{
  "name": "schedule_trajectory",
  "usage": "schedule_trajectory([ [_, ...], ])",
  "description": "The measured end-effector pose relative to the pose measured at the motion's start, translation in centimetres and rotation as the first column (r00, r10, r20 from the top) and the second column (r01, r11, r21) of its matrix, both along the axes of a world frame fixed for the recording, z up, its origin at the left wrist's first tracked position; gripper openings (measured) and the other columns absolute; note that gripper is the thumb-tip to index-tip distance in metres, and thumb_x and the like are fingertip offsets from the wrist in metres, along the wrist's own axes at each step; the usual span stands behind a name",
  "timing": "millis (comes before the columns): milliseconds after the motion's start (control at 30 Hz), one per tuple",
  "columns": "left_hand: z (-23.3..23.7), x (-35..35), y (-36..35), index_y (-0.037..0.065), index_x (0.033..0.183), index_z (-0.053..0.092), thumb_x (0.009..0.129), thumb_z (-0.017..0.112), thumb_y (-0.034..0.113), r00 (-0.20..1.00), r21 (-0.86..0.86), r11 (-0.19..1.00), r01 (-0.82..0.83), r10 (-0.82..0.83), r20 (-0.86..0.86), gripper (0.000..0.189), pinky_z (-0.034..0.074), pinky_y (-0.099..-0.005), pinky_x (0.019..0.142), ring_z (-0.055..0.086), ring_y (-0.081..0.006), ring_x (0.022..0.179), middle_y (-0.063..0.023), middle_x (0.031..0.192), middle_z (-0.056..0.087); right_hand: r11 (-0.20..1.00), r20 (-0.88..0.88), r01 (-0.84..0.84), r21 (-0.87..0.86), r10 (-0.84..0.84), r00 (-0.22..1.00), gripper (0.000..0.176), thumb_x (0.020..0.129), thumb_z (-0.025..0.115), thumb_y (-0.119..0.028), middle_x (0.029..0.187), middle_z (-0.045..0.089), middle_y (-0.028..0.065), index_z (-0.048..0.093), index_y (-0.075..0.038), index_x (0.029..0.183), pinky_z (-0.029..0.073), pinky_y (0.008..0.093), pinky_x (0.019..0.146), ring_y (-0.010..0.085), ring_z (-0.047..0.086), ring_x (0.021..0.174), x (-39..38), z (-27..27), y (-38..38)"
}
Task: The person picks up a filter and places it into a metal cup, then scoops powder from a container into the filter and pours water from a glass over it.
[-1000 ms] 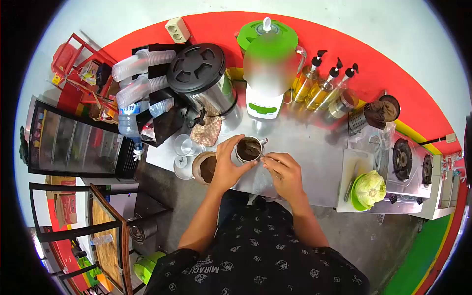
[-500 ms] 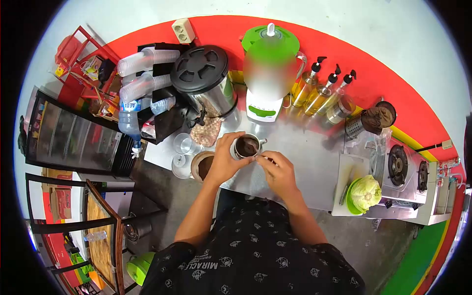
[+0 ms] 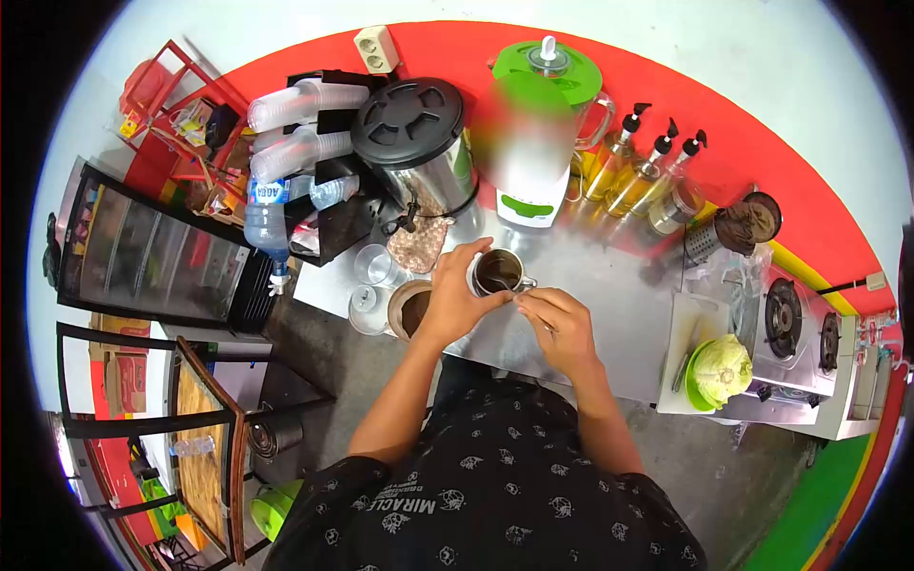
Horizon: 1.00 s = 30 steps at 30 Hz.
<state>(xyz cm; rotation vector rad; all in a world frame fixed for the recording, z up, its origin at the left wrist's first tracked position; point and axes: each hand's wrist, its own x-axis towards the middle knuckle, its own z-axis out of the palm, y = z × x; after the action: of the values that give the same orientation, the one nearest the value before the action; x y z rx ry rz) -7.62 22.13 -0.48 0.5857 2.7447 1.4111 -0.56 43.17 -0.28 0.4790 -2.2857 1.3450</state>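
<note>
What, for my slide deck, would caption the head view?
Left hand grips a metal cup of dark contents on the steel counter; right hand rests fingertips by its handle.

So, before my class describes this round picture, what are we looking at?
There is no machine: a person wears one camera on the head, looking down at their own hands; the lens bends the view round. The left hand grips a metal cup with dark contents at the steel counter. The right hand pinches beside the cup's handle; what it holds is too small to tell. Nearby stand a tub of brown powder, an urn, pump bottles and a cabbage.
</note>
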Motion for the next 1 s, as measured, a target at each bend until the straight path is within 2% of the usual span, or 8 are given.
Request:
schedule_trajectory([
  [133,0.6,0.0,-0.5,0.010,0.158,0.058,0.074,0.097,0.018,1.000,0.012,1.000,0.021,-0.021,-0.016,0.093,0.042,-0.0475,0.122,0.059,-0.0355,0.135,-0.0144,0.156,0.062,0.989,-0.019,0.147,-0.031,-0.148,0.989,0.019,0.090,0.082,0.004,0.107,0.079,0.0113,0.082,-0.001,0.109,0.062,0.0396,0.081,0.0302,0.076,0.093,0.2,-0.3,0.0],
  [267,0.2,-0.2,-0.1,0.010,0.155,0.060,0.075,0.096,0.017,0.997,0.040,0.999,0.031,-0.028,-0.075,0.088,0.042,-0.0476,0.121,0.058,-0.0368,0.137,-0.0145,0.151,0.063,0.989,-0.052,0.141,0.037,-0.139,0.989,0.019,0.091,0.080,0.005,0.108,0.079,0.0122,0.082,0.000,0.110,0.062,0.0389,0.081,0.0304,0.076,0.093,-0.4,-1.0,-0.7],
  [333,-0.7,-0.8,0.0,0.009,0.152,0.061,0.074,0.097,0.016,0.998,0.049,0.998,0.033,-0.030,-0.059,0.086,0.045,-0.0476,0.118,0.058,-0.0373,0.136,-0.0142,0.145,0.065,0.999,0.006,0.024,-0.034,-0.024,1.000,0.020,0.093,0.079,0.005,0.108,0.079,0.0133,0.082,0.001,0.112,0.062,0.0380,0.080,0.0300,0.076,0.092,-0.5,-0.9,-1.2],
  [433,-0.1,-0.6,-0.6,0.009,0.152,0.061,0.074,0.098,0.018,0.999,0.020,0.999,0.049,-0.050,0.023,0.087,0.045,-0.0477,0.118,0.058,-0.0372,0.137,-0.0144,0.144,0.065,0.994,0.106,0.029,-0.109,-0.017,0.994,0.018,0.095,0.079,0.003,0.108,0.078,0.0141,0.082,0.001,0.113,0.062,0.0382,0.081,0.0303,0.076,0.092,-0.3,-0.4,-0.6],
  [567,1.0,-0.9,-0.6,0.009,0.153,0.060,0.073,0.099,0.018,0.992,0.042,0.991,0.125,-0.126,0.017,0.089,0.044,-0.0473,0.119,0.058,-0.0369,0.137,-0.0147,0.143,0.064,0.983,0.097,0.116,-0.140,-0.103,0.990,0.016,0.097,0.078,0.001,0.108,0.078,0.0147,0.082,0.001,0.113,0.062,0.0386,0.081,0.0302,0.077,0.093,-0.2,-0.5,0.0],
  [767,-0.4,-0.8,0.4,0.009,0.151,0.061,0.074,0.099,0.019,0.996,0.012,0.999,0.046,-0.044,-0.083,0.086,0.044,-0.0475,0.119,0.058,-0.0361,0.136,-0.0143,0.141,0.064,0.981,0.026,0.177,-0.072,-0.176,0.984,0.020,0.096,0.079,0.001,0.108,0.079,0.0125,0.083,-0.002,0.114,0.062,0.0381,0.081,0.0306,0.076,0.093,0.7,-1.0,-1.2],
  [900,0.4,-0.4,0.1,0.010,0.159,0.054,0.076,0.099,0.017,0.992,0.099,0.995,0.034,-0.045,0.121,0.094,0.043,-0.0462,0.121,0.058,-0.0341,0.135,-0.0118,0.152,0.062,0.989,0.048,0.099,-0.114,-0.094,0.994,0.018,0.097,0.080,0.003,0.109,0.078,0.0147,0.082,0.001,0.114,0.060,0.0334,0.079,0.0268,0.075,0.091,1.1,-1.1,-1.1],
  [1000,0.4,-0.3,-0.1,0.010,0.161,0.052,0.076,0.099,0.017,0.989,0.133,0.990,0.052,-0.070,0.133,0.097,0.044,-0.0458,0.120,0.057,-0.0328,0.135,-0.0109,0.155,0.061,0.963,0.052,0.222,-0.154,-0.217,0.975,0.020,0.096,0.081,0.001,0.105,0.077,0.0135,0.082,0.001,0.116,0.060,0.0354,0.077,0.0269,0.077,0.090,0.8,-0.9,-1.2],
])
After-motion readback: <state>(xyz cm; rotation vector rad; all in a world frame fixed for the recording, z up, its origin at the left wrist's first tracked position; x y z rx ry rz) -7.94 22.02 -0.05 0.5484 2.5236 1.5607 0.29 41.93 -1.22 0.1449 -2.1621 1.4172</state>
